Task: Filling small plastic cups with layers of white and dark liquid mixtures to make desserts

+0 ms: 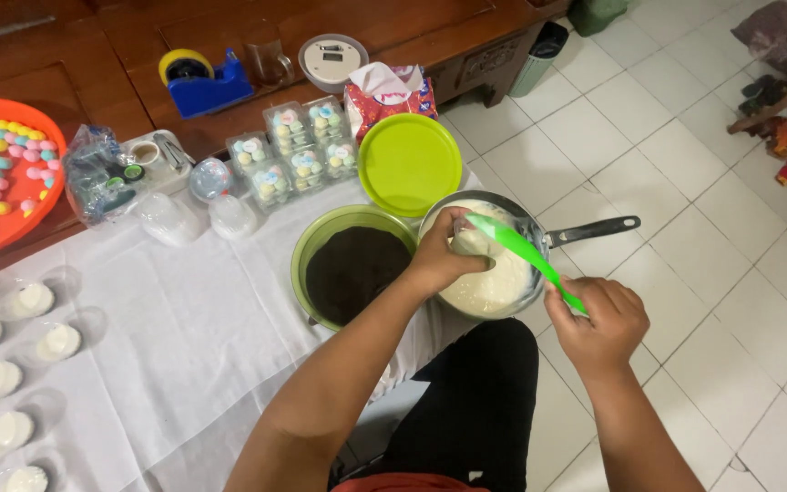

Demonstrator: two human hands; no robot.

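Two hands busy over pan [539, 239] of white batter: left hand [444, 260] fingers closed on small soft cup, right hand [598, 319] gripping green spatula [521, 255] handle. Light, slippery; hold cup by sides.

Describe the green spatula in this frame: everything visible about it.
The green spatula looks like bright green plastic or silicone, with a long thin handle widening into a flat blade. It lies tilted, blade up-left over the pan of white mixture, handle running down-right. The right hand grips the handle's end. The blade tip meets the small white-filled container that the left hand holds over the pan. Whether mixture coats the blade is hard to tell.
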